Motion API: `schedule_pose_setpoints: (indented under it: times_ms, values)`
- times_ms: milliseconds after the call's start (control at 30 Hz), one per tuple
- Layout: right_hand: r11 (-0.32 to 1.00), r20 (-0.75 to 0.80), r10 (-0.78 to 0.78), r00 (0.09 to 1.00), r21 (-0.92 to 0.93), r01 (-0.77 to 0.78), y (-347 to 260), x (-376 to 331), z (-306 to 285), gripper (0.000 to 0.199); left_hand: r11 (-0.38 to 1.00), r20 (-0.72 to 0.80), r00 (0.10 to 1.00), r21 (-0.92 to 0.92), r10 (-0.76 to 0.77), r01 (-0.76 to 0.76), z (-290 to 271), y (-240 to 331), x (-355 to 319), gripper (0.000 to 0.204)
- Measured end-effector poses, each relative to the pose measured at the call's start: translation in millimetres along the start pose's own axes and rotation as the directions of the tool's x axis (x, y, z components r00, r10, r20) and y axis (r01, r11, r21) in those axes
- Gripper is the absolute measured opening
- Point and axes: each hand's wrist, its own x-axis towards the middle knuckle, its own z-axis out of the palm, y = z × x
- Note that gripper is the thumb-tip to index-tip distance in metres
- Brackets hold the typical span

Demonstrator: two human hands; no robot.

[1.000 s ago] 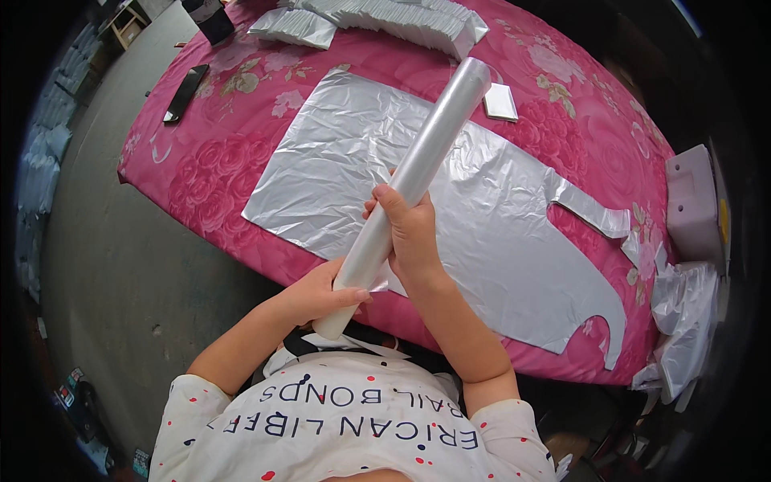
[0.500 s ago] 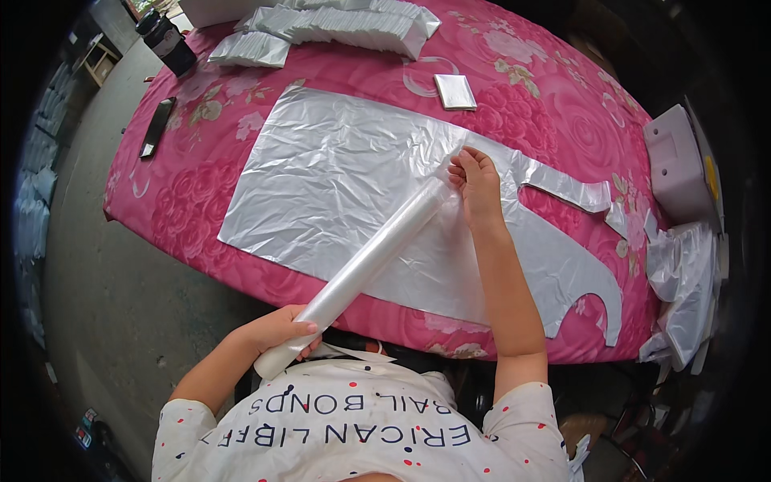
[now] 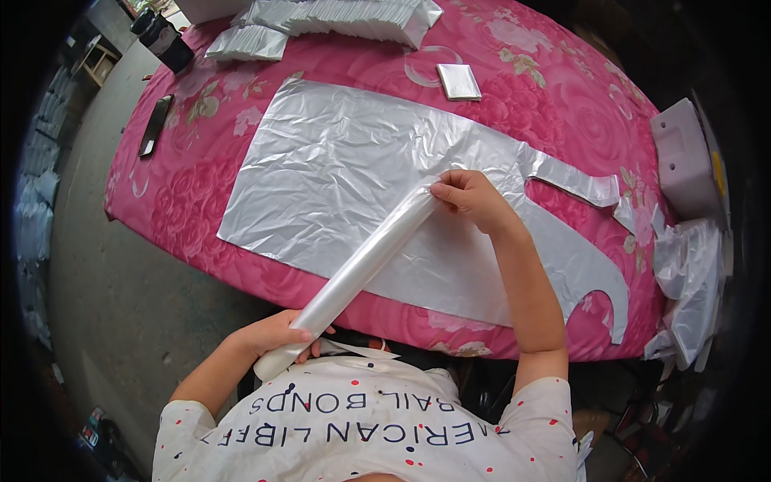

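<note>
My left hand [image 3: 281, 334] is wrapped round the near end of a long, narrow roll of shiny white plastic film [image 3: 357, 277], close to my shirt. At its far end, my right hand [image 3: 475, 201] pinches the film between thumb and fingers. The roll slants up and to the right over a flat silvery-white plastic sheet [image 3: 313, 161], apron-like in outline, with curved cut-outs and strap-like strips at its right end. Wrinkles run over the sheet's left part. A small folded square of plastic [image 3: 459, 82] lies beyond the sheet.
The table wears a pink flowered cloth [image 3: 189, 201]. Rows of folded plastic packets [image 3: 353, 26] stand at the back, beside a dark bottle [image 3: 165, 44]. A phone-like black object [image 3: 157, 126] lies at left. A pale box [image 3: 683, 153] and clear plastic bags [image 3: 689, 277] are at right.
My right hand has come slightly nearer and turned over, its fingers now pinching the roll's far end from the right. My left hand keeps its hold at the near end.
</note>
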Motion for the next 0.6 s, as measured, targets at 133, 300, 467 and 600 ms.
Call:
schedule_pose_setpoints:
  times_ms: [133, 300, 467, 600]
  values:
    - [0.997, -0.192, -0.067, 0.979, -0.039, 0.060, 8, 4, -20, 0.014, 0.997, 0.010, 0.997, 0.010, -0.074, 0.074, -7, -2, -6, 0.064]
    - [0.989, -0.545, -0.131, 0.828, -0.131, 0.069, 37, -2, -137, 0.015, 0.980, -0.006, 0.987, 0.115, -0.161, 0.161, -41, -29, -36, 0.058]
    - [0.981, -0.617, -0.174, 0.768, -0.179, 0.079, 44, -24, -181, 0.014, 0.858, 0.011, 0.974, 0.475, -0.228, 0.196, -61, -16, -61, 0.048]
    - [0.965, -0.542, -0.221, 0.811, -0.240, 0.103, 21, -10, -132, 0.014, 0.594, -0.014, 0.988, 0.798, -0.157, 0.106, -19, 55, -40, 0.046]
